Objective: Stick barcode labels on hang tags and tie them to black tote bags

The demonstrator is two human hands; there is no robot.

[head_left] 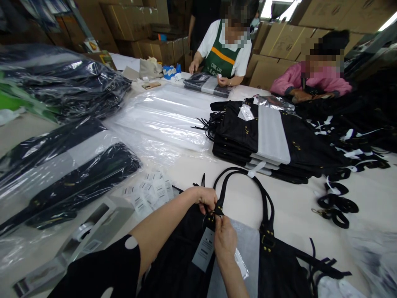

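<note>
A black handbag [285, 269] lies flat in front of me, its looped handles [264, 198] stretching away across the table. Around its middle runs a grey-white sheet [245, 236]. My left hand [207, 198] is closed at the base of the left handle, pinching something there that is too small to make out. Just below it, my right hand [225, 238] has its fingers pressed together at the same spot. A grey hang tag [204, 250] dangles beside the right hand. Part of a white label [241, 263] shows from behind the right wrist.
Folded black bags [235, 130] are stacked beyond the handles. Barcode stickers [151, 192] and a tape dispenser [93, 231] lie at left, near plastic-wrapped bags [71, 165]. Clear plastic sheets [164, 114] cover the table's middle. Coiled straps [336, 203] lie at right. Two people work across the table.
</note>
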